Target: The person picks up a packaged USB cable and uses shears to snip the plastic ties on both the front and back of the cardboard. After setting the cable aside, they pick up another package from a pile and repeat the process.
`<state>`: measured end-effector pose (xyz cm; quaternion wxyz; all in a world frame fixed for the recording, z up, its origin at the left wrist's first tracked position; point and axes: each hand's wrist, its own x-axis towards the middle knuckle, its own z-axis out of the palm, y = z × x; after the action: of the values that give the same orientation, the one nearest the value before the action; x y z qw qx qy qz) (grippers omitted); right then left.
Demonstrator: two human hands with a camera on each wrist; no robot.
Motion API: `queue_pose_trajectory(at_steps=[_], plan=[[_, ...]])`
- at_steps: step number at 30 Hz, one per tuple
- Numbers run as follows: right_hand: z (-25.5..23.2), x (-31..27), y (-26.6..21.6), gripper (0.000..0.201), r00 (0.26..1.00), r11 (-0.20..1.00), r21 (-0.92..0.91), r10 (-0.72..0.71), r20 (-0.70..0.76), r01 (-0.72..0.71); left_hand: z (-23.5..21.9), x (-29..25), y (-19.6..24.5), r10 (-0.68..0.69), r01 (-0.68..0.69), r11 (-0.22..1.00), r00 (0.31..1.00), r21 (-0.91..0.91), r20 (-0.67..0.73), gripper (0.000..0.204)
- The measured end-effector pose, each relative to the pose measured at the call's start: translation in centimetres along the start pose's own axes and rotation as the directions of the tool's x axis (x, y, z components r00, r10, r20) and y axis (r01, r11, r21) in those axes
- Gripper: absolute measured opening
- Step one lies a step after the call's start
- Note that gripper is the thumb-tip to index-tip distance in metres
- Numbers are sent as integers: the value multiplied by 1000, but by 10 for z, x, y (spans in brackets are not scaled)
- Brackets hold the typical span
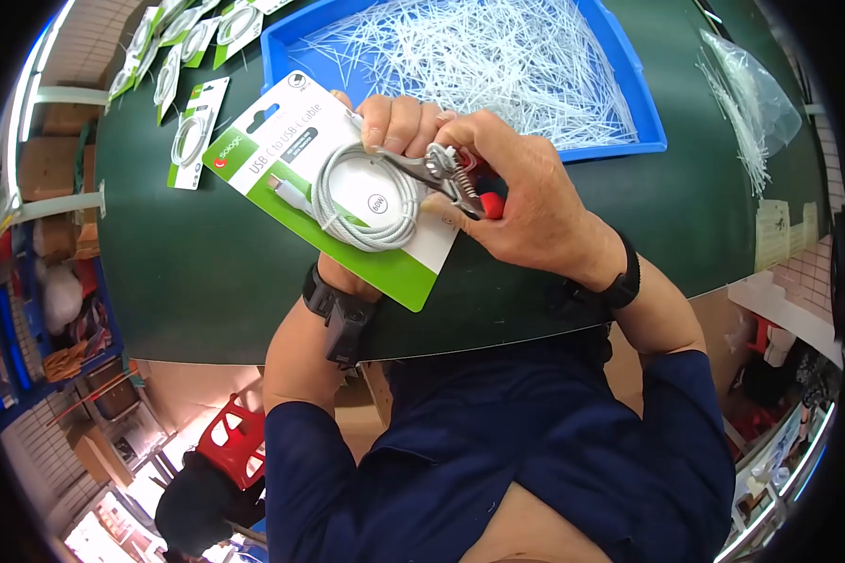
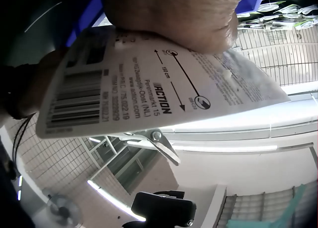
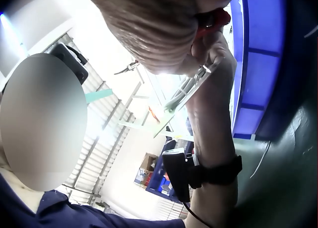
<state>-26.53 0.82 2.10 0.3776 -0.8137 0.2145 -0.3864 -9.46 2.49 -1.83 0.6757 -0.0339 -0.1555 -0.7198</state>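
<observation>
The left hand (image 1: 399,122) grips the upper edge of a white and green cable card (image 1: 282,141) from behind, its fingers curled over the edge. A coiled grey-white braided cable (image 1: 333,220) lies on the card's front. The right hand (image 1: 535,197) holds small cutters (image 1: 455,178) with red handles, the jaws over the top of the coil. In the left wrist view the card's printed back (image 2: 94,98) shows beneath the left hand (image 2: 174,14), and the cutter tip (image 2: 166,148) sticks out below. The right hand (image 3: 154,34) partly hides the cutters in the right wrist view.
A blue tray (image 1: 655,148) full of thin white ties stands at the table's far side. Several carded cables (image 1: 190,136) lie at the far left of the green table (image 1: 188,272). A clear bag (image 1: 756,94) with more ties lies at the right.
</observation>
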Motion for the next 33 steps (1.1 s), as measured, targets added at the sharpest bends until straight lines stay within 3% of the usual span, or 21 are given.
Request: queue_pose_trajectory(at_steps=[2, 5, 8, 12, 14, 16, 17, 20, 22, 23, 24, 28, 30, 32, 33], plan=[[-1, 1, 0, 48, 999, 1000, 18, -15, -34, 15, 11, -2, 0, -42, 44, 999, 998, 24, -54, 55], [-10, 1, -7, 45, 999, 999, -34, 24, -37, -26, 13, -3, 0, 2, 1, 999, 998, 53, -58, 55], [-22, 10, -6, 39, 995, 987, -152, 36, -98, -50, 22, 8, 19, 123, -121, 980, 992, 157, -3, 56], [-43, 11, 17, 39, 969, 917, -347, 129, -210, -197, 61, -10, 74, 314, -320, 877, 946, 359, 75, 58], [-53, 12, 29, 40, 979, 889, -431, 78, -189, -154, 65, -40, 112, 308, -382, 731, 924, 565, 226, 56], [-56, 11, 35, 43, 986, 791, -598, 45, -160, -133, 66, -93, 159, 276, -422, 447, 904, 789, 327, 59], [-56, 11, 35, 43, 986, 793, -595, 44, -158, -131, 61, -127, 177, 331, -438, 368, 886, 820, 325, 60], [-57, 11, 32, 44, 964, 814, -520, 187, -187, -259, 56, -246, 222, 404, -312, 112, 881, 943, 244, 62], [-54, 13, 33, 44, 966, 824, -507, 188, -176, -252, 65, -319, 231, 615, -57, -28, 786, 998, 62, 62], [-52, 12, 33, 43, 968, 831, -498, 190, -165, -248, 74, -340, 231, 786, 173, -194, 617, 966, 47, 57], [-51, 12, 33, 43, 969, 837, -490, 191, -153, -243, 81, -349, 229, 906, 422, -284, 413, 861, 97, 52], [-47, 12, 34, 44, 970, 847, -474, 193, -146, -240, 74, -332, 242, 902, 503, -383, 384, 775, 197, 42], [-46, 11, 35, 45, 975, 864, -455, 168, -148, -218, 72, -291, 250, 804, 510, -483, 580, 711, 130, 32], [-46, 11, 35, 49, 980, 895, -408, 123, -157, -178, 67, -223, 241, 799, 537, -450, 599, 714, 54, 24], [-48, 11, 34, 49, 979, 893, -412, 124, -163, -182, 65, -190, 237, 762, 542, -498, 647, 677, 42, 18]])
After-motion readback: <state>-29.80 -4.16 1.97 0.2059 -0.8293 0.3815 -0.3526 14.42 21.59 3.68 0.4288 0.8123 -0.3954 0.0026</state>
